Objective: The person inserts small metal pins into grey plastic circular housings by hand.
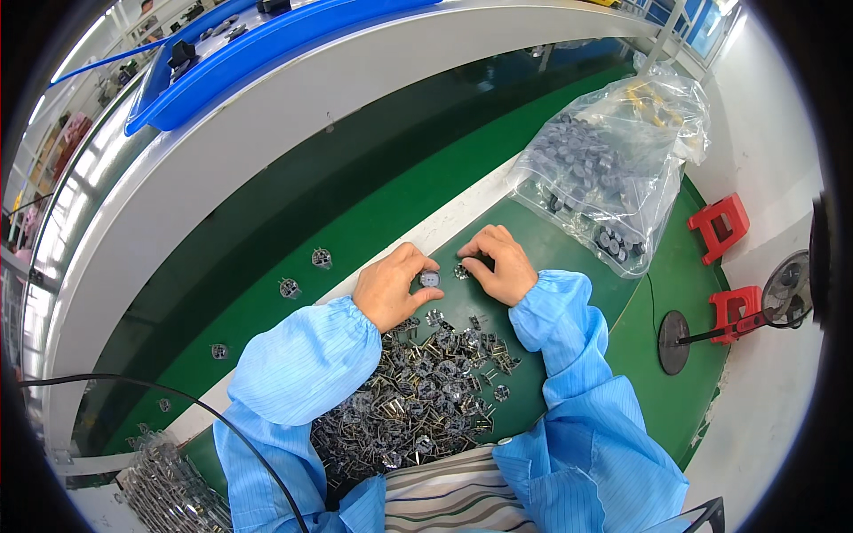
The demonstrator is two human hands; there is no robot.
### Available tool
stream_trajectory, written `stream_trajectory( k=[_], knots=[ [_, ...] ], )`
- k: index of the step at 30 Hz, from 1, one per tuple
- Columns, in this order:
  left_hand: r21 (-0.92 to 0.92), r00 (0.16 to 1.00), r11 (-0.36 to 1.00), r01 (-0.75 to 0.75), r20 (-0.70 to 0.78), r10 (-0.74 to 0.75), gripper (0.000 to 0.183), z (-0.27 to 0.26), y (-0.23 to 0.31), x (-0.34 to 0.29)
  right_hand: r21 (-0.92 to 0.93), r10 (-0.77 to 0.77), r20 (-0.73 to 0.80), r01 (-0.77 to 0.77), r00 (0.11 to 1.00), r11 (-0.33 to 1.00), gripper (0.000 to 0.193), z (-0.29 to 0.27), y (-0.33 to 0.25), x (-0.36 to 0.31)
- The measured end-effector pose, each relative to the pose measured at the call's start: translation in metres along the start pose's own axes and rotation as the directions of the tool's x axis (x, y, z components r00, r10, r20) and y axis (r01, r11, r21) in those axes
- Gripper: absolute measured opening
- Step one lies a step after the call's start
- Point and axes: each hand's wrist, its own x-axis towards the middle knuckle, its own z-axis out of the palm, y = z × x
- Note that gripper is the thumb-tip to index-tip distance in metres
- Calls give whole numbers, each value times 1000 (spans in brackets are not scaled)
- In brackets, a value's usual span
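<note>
Head view: two bare hands near each other above the green tabletop (577,255); blue sleeves on both arms;
Left hand (387,290): thumb and fingers pinching a small grey piece (430,279), just beyond the heap;
Right hand (506,268): thumb and forefinger pinching a small metal part (461,272), apart from the grey piece;
Heap (404,404): pronged metal pieces, tangled together on the tabletop between the forearms;
Clear bag (613,178): grey round pieces inside, at the tabletop's far right;
Green strip (355,233): a few loose metal parts (289,288) spaced along it, beyond the pale edge
</note>
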Motion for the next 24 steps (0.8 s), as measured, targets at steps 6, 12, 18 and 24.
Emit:
stream_trajectory(
  k=[6,12,18,24],
  knots=[
    [-56,1000,998,21,-14,-22,41,-2,-6,4,-9,-176,90,178,980,984,16,-1,2,3],
    [-9,999,999,46,-23,-46,41,3,-4,3,271,32,58,-46,998,961,13,10,-19,5],
    [-13,999,1000,26,-48,-26,41,4,-6,3,139,-104,-28,107,994,985,14,28,-12,4],
    [3,999,999,36,-38,-36,40,2,-6,2,-104,-298,-31,294,954,950,17,29,-22,5]
  ],
)
